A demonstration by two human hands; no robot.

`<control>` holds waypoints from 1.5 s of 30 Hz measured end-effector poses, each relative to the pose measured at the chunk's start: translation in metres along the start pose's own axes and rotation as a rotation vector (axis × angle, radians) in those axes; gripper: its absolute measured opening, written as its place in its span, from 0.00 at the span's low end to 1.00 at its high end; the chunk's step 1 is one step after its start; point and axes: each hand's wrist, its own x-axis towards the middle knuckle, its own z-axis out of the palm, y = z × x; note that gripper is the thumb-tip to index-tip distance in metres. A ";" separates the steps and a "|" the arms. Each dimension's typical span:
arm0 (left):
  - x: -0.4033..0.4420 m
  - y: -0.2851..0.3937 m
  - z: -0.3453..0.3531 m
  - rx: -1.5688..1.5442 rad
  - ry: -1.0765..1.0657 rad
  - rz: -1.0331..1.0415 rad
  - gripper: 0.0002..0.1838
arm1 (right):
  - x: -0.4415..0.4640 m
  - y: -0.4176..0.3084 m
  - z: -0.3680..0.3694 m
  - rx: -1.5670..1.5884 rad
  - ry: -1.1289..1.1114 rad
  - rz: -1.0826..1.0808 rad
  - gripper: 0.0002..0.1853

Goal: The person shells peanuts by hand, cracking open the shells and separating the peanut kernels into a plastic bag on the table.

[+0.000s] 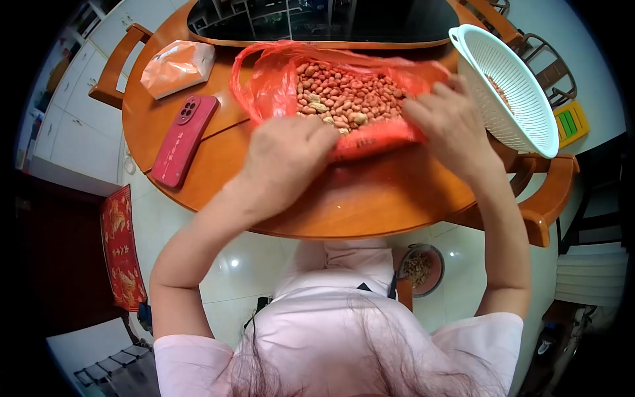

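You've got both hands on the red bag (274, 92), which sits on the bench (357, 205) straight ahead of you, open side up. Long axis runs L–R, i.e. across your body, approx. parallel to the bench's near edge.

Your L hand (288, 153) looks clamped on the bag's near L corner, knuckles up, fingertips hidden. Your R hand (451, 122) is curled over the bag's R edge, a bit farther fr. your body than the L. So: hands apart, bag btwn. them, neither nearer since both touch it.

Shelled peanuts (364, 92) fill the bag's open middle, btwn. hands & slightly beyond; a few unshelled peanuts (318, 106) lie on top, near side of bag. Can't tell if any fingertip touches a nut.

Rel. to bag: tissue pack (175, 69) is L, far side; phone (186, 142) is L, closer to you, apart fr. L hand; white basket (532, 116) is R, just past R hand; black glossy panel (324, 21) is directly behind.
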 end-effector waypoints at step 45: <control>0.016 -0.047 -0.028 0.019 -0.413 -0.351 0.37 | 0.053 -0.008 0.035 0.517 -0.285 0.019 0.26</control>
